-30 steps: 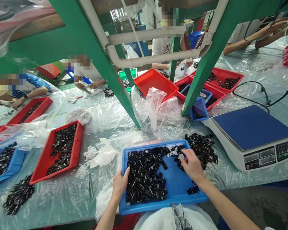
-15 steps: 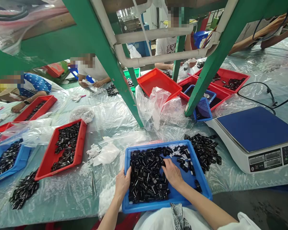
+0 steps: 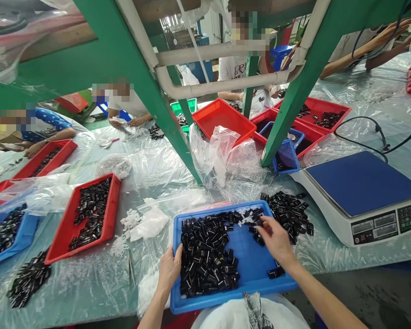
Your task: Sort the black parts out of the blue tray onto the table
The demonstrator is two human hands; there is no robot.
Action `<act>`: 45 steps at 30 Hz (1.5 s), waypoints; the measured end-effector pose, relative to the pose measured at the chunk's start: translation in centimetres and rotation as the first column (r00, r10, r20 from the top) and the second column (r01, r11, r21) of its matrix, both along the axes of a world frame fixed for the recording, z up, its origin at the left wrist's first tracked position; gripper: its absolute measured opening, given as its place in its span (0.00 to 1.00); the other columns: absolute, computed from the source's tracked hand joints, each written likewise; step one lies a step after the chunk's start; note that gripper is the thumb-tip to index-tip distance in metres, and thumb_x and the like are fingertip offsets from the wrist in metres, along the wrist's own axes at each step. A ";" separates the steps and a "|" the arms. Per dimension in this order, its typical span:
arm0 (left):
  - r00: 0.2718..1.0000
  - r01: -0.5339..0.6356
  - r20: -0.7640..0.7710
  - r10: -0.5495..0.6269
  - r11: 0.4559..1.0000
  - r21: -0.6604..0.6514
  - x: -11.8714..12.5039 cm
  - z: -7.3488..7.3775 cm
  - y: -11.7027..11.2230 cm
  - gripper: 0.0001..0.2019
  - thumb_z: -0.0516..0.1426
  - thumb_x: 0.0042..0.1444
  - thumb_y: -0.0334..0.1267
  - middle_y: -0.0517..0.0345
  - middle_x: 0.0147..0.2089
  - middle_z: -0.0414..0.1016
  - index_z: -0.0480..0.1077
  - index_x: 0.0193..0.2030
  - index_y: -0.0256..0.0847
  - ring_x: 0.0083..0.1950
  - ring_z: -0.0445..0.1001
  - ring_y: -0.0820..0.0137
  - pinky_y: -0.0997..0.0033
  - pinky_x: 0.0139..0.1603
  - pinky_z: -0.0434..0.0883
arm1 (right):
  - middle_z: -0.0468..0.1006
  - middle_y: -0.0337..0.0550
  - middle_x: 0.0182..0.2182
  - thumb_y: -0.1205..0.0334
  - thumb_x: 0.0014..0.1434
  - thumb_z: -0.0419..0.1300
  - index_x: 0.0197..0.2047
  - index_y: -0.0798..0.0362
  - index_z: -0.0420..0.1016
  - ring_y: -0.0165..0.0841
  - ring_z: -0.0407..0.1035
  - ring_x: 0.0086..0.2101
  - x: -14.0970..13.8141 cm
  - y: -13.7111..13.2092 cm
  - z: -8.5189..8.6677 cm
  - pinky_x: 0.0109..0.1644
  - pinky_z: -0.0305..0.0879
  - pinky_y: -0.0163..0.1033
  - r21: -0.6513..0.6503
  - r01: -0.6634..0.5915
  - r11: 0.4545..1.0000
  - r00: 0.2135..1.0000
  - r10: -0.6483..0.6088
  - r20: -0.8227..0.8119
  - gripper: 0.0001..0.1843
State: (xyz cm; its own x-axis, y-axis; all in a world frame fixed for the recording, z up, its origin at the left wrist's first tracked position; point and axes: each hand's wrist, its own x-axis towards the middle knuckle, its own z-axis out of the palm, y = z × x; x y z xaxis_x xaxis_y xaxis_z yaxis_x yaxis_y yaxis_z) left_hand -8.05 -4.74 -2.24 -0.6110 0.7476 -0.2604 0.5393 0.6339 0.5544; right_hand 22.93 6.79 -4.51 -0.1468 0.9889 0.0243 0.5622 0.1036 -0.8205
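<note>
Right hand point(image 3: 279, 242) has swung rightward, fingers point(image 3: 267, 225) bent over blue tray point(image 3: 250, 267).

Looking across a broad pale-green tabletop point(image 3: 99, 288) wrapped in clear, wrinkled plastic sheeting and glinting under diffuse light. Rising from it with a slanting green-painted left post point(image 3: 157, 109) and an oppositely leaning green-painted right post point(image 3: 282, 119); crossing the upper left with a wide green-painted beam point(image 3: 55, 73). Spanning the gap between posts with an off-white, bent plastic pipe point(image 3: 226, 85). Opening at the rear onto a pale wall point(image 3: 211, 28), largely hidden, a blue box-shaped cabinet point(image 3: 204, 61) and a bright blue plastic stool point(image 3: 280, 55). Darkening at lower right into a grey, stained floor point(image 3: 376, 292).
</note>
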 end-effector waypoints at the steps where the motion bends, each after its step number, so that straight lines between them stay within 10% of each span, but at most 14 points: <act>1: 1.000 -0.006 0.004 0.006 1.000 -0.004 -0.1 0.0 -0.1 0.19 0.47 0.48 0.55 0.53 0.24 0.74 0.67 0.26 0.42 0.29 0.71 0.62 0.65 0.33 0.66 | 0.72 0.43 0.28 0.49 0.59 0.51 0.45 0.53 0.68 0.36 0.67 0.27 1.4 1.1 0.2 0.31 0.67 0.41 0.026 0.065 0.998 0.997 -0.066 0.033 0.18; 9: 1.000 -0.009 0.002 0.009 1.000 -0.017 -0.8 -0.4 -0.3 0.19 0.47 0.48 0.55 0.55 0.22 0.73 0.68 0.27 0.42 0.27 0.69 0.64 0.67 0.32 0.64 | 0.71 0.57 0.34 0.44 0.59 0.44 0.46 0.62 0.69 0.47 0.67 0.36 6.9 6.6 -0.8 0.39 0.66 0.52 0.291 0.172 0.941 0.889 -0.276 0.365 0.30; 12: 0.999 -0.016 -0.031 0.015 1.000 -0.015 -0.7 -0.5 -0.3 0.18 0.47 0.48 0.55 0.56 0.21 0.71 0.65 0.23 0.43 0.26 0.68 0.64 0.67 0.31 0.63 | 0.71 0.57 0.37 0.49 0.61 0.47 0.45 0.60 0.69 0.46 0.66 0.40 3.7 5.1 0.2 0.42 0.66 0.51 0.310 0.123 0.943 0.927 -0.221 0.304 0.23; 17: 0.999 -0.030 -0.035 0.030 1.000 -0.003 -0.4 -0.6 -0.3 0.18 0.47 0.48 0.55 0.54 0.22 0.72 0.64 0.22 0.43 0.27 0.69 0.63 0.66 0.31 0.64 | 0.71 0.46 0.37 0.65 0.59 0.52 0.41 0.53 0.69 0.34 0.69 0.31 -4.7 0.7 0.4 0.37 0.69 0.41 -0.014 -0.225 0.974 0.971 0.225 0.083 0.07; 24: 0.999 -0.029 -0.022 0.030 0.999 0.019 -0.2 -0.6 -0.5 0.19 0.46 0.48 0.55 0.56 0.21 0.70 0.63 0.21 0.43 0.26 0.67 0.65 0.67 0.31 0.64 | 0.69 0.54 0.44 0.69 0.58 0.54 0.47 0.57 0.67 0.43 0.69 0.42 -9.9 -1.7 -1.0 0.39 0.68 0.42 -0.208 -0.360 0.910 0.857 0.410 0.312 0.13; 40: 0.999 -0.032 0.039 0.032 0.999 0.001 -0.6 -0.9 -0.1 0.19 0.48 0.48 0.55 0.51 0.27 0.77 0.68 0.26 0.42 0.31 0.72 0.61 0.64 0.35 0.66 | 0.77 0.46 0.36 0.71 0.56 0.51 0.40 0.55 0.71 0.37 0.72 0.36 -7.4 -1.9 0.1 0.38 0.68 0.38 -0.262 -0.270 0.926 0.923 0.327 0.204 0.11; 45: 0.999 -0.041 0.006 0.041 0.999 0.001 -0.5 -0.7 0.1 0.19 0.49 0.47 0.56 0.51 0.25 0.76 0.68 0.24 0.42 0.30 0.72 0.60 0.63 0.34 0.67 | 0.78 0.50 0.38 0.57 0.57 0.50 0.44 0.56 0.72 0.40 0.73 0.35 -0.9 1.9 1.3 0.41 0.70 0.45 -0.034 0.015 0.999 0.997 -0.013 0.078 0.17</act>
